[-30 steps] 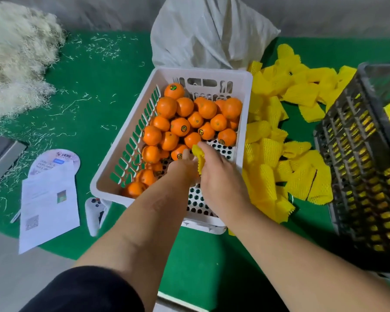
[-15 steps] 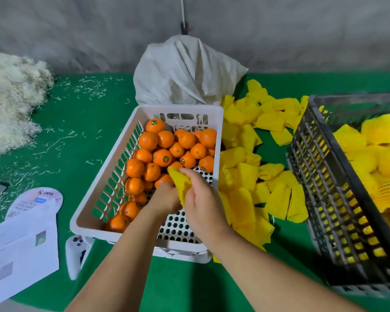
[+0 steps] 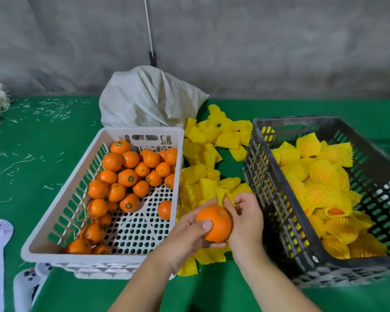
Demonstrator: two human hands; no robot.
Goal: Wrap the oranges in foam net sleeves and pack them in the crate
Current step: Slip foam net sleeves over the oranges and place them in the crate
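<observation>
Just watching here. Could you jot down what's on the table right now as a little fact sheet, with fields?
Surface: green table cover
White crate: bare oranges, piled toward its far and left sides
Dark crate: oranges already in yellow foam sleeves
Between the crates: heap of loose yellow sleeves
Left hand: grips a bare orange
Right hand: touches the orange's right side, fingers at a yellow sleeve
Behind the crates: white sack

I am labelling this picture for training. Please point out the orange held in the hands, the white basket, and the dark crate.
orange [image 3: 214, 222]: head view, middle of its bare peel.
white basket [image 3: 142, 131]: head view, far rim.
dark crate [image 3: 266, 190]: head view, left latticed wall.
</observation>
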